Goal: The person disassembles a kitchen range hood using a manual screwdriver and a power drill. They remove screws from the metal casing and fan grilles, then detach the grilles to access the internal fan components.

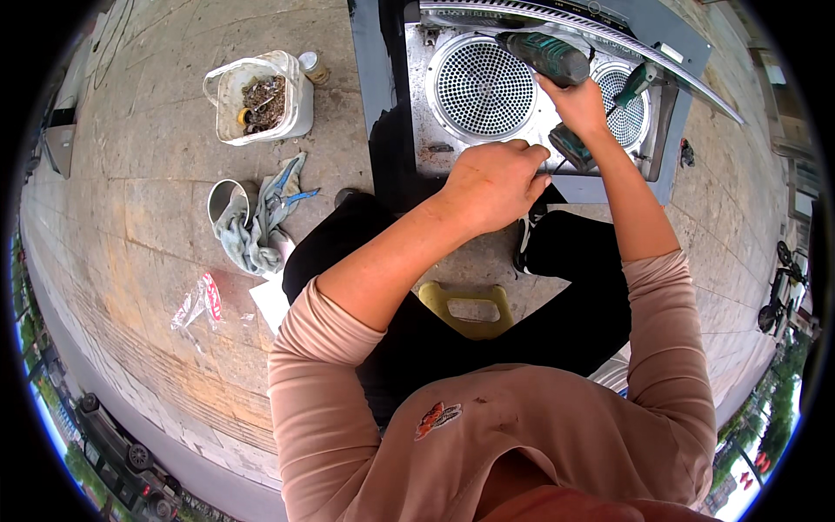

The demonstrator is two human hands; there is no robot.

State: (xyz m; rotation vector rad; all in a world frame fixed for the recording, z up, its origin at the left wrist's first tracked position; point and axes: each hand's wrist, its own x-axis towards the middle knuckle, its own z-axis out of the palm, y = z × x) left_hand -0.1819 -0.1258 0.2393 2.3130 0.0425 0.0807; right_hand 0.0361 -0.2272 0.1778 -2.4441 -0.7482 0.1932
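A dark green cordless drill sits at the upper centre of the frame, gripped by the right hand, whose fingers are closed around its handle from below. The drill's body runs left to right, its nose pointing left over a metal range hood lying face-up on the pavement. Directly left of the drill is a round perforated grille; a second grille lies to its right, partly hidden by the arm. The left hand rests lower, near the frame's centre, fingers curled shut and pressed on the hood's near edge; whether it pinches anything cannot be told. Further left, well apart on open paving, stand a white bucket of scrap and a crumpled rag.
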